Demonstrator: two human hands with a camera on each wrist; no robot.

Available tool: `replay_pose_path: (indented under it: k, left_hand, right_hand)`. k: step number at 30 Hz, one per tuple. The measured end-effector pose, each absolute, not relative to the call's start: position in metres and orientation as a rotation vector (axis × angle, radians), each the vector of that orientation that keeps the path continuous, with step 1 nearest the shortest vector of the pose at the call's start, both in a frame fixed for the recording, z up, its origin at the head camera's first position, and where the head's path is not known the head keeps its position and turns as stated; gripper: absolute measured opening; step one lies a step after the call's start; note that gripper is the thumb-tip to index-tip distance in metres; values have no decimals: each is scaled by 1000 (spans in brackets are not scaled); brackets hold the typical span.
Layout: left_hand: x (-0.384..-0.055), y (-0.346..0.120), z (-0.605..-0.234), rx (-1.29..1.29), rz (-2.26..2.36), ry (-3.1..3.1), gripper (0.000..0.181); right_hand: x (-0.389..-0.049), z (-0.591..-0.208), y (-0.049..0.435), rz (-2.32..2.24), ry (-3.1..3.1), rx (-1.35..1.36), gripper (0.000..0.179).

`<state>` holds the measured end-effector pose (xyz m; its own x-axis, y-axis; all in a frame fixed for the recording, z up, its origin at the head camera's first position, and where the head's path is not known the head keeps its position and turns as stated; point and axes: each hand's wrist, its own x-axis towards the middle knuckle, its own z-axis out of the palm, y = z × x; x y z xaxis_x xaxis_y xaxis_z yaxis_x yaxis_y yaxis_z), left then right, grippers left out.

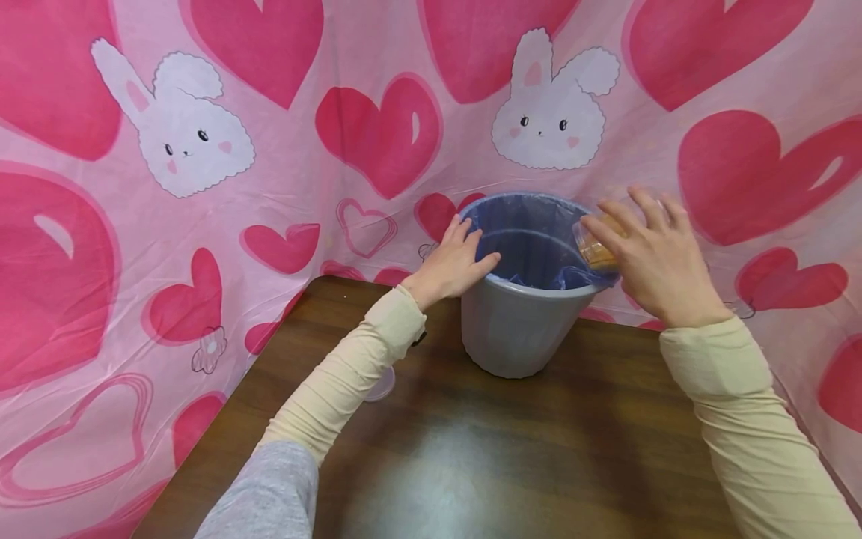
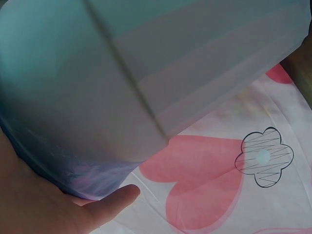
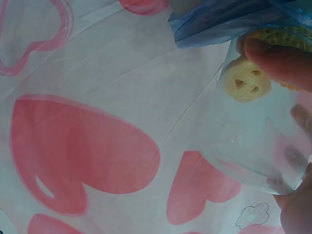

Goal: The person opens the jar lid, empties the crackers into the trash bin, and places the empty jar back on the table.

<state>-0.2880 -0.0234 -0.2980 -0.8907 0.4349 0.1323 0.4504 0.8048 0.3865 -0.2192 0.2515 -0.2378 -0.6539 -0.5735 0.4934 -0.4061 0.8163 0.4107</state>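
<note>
A grey bin (image 1: 518, 329) lined with a thin blue bag (image 1: 575, 278) stands on the brown table. At its left rim is my left hand (image 1: 453, 263), fingers extended and touching the bag-covered edge. In the left wrist view the bin's side (image 2: 97, 87) fills the upper part, with a straight digit (image 2: 114, 202) beside the liner. My right hand (image 1: 656, 258) grips a clear plastic container (image 1: 592, 245), tilted at the bin's right rim. Inside the container, the right wrist view shows a pale round biscuit (image 3: 247, 80) with holes, and more biscuits behind the thumb.
A round translucent lid (image 1: 381, 383) lies on the table (image 1: 471, 464), partly hidden by my left forearm. A pink cloth (image 1: 377, 45) with hearts and rabbits hangs behind the table and along both sides. The bin stands near the table's back edge.
</note>
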Motion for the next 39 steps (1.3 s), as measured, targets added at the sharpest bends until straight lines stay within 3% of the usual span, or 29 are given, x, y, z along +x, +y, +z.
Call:
replay_pose_path:
  k: [18, 39]
  left_hand:
    - [-287, -23, -297, -728, -657, -2954, 73]
    - [-289, -24, -300, -741, -651, -2938, 73]
  right_hand:
    - [-222, -236, 248, -422, -2309, 752, 96]
    - [-217, -234, 246, -384, -2396, 655, 106]
